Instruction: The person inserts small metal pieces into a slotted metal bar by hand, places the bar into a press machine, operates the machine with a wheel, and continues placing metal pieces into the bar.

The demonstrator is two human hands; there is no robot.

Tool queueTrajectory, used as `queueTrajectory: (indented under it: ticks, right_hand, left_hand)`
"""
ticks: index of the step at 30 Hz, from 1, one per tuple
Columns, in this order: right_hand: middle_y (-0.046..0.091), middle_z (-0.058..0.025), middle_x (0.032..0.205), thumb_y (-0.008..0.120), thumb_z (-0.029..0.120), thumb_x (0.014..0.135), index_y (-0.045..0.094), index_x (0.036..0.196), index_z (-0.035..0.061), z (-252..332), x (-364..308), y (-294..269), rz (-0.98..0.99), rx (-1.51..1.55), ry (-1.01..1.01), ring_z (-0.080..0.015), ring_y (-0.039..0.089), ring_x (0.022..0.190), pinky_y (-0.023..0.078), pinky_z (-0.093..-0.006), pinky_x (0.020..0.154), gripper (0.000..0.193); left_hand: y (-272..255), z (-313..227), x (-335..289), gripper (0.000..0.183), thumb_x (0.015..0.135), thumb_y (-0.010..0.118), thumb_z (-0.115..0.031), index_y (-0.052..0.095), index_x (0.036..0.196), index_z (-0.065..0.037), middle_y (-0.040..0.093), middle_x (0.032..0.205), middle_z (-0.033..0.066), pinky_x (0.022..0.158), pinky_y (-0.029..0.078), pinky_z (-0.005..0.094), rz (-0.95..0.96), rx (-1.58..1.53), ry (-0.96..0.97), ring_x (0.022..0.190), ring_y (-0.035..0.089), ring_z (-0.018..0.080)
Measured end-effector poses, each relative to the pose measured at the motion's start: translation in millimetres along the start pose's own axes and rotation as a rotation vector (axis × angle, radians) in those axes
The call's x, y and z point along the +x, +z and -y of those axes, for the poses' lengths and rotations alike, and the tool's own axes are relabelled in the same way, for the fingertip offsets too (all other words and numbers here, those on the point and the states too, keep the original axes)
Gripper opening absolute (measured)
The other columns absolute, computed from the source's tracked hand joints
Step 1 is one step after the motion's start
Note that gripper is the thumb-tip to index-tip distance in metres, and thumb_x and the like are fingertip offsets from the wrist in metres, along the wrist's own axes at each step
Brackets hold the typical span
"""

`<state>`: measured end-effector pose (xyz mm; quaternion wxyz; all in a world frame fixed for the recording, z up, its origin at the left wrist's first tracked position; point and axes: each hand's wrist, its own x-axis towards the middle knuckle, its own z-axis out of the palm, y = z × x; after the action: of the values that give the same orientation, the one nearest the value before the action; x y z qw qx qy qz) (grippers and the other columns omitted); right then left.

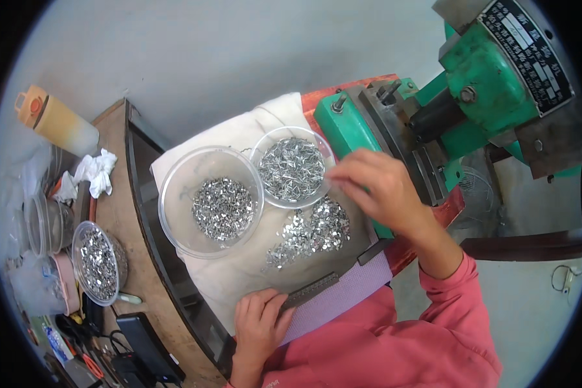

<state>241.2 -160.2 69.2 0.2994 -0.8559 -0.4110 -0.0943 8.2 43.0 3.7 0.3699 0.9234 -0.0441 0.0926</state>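
Observation:
My right hand (381, 187) is over the right rim of a clear round tub (291, 204) filled with slender silvery metal pieces (292, 169). Its thumb and fingertips are drawn together in a pinch; whatever is between them is too small to make out. Below that tub, small flat shiny metal bits (317, 229) lie in a loose heap on a pale cloth (207, 278). My left hand (260, 323) rests at the cloth's near edge, fingers loosely bent and thumb apart, against the end of a dark strip (312, 290). A larger clear tub (169, 216) holds short metal pieces (223, 208).
A green press machine (491, 77) stands at the right, its base (349, 132) beside the tubs. Leftward, a wooden table (145, 271) bears another tub of metal bits (97, 265), a yellow-orange bottle (58, 123), crumpled tissue (97, 171) and a black box-shaped device (149, 346).

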Motion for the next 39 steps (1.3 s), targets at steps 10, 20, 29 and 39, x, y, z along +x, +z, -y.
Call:
queueTrajectory:
  ticks: [10,20,29,39]
  right_hand:
    - [0.067,-0.0071,0.088,0.072,0.010,0.082,0.072,0.096,0.0082,-20,42,16,0.110,-0.265,-0.005,-0.0294,0.067,0.080,0.054,-0.0400,0.069,0.014]
    - [0.065,-0.0106,0.085,0.065,0.009,0.078,0.072,0.090,0.0073,-23,52,40,0.142,-0.435,0.004,-0.0313,0.069,0.079,0.055,-0.0419,0.066,0.014]
    - [0.067,-0.0167,0.085,0.062,0.007,0.077,0.069,0.085,0.0005,-16,59,43,0.160,-0.453,-0.005,-0.0345,0.071,0.077,0.058,-0.0428,0.064,0.012]
    - [0.069,-0.0200,0.083,0.061,0.008,0.078,0.070,0.081,0.0006,-19,64,48,0.148,-0.398,0.032,-0.0355,0.071,0.075,0.057,-0.0451,0.063,0.013]
  left_hand:
    - [0,0,-1,0.042,0.070,0.083,-0.009,0.066,0.107,-0.005,0.064,0.102,0.0116,0.077,0.047,0.0419,-0.031,-0.046,0.000,0.090,0.059,0.0329]
    - [0,4,-1,0.041,0.072,0.082,-0.011,0.067,0.110,-0.006,0.064,0.104,0.0084,0.079,0.046,0.0409,-0.038,-0.082,-0.010,0.092,0.060,0.0293]
    - [0,6,-2,0.040,0.073,0.082,-0.011,0.067,0.110,-0.006,0.065,0.103,0.0097,0.078,0.047,0.0410,-0.055,-0.123,-0.022,0.091,0.061,0.0301]
    - [-9,2,-9,0.026,0.080,0.074,-0.002,0.066,0.105,0.002,0.067,0.093,0.0146,0.074,0.052,0.0329,-0.272,-0.468,-0.136,0.080,0.066,0.0246]
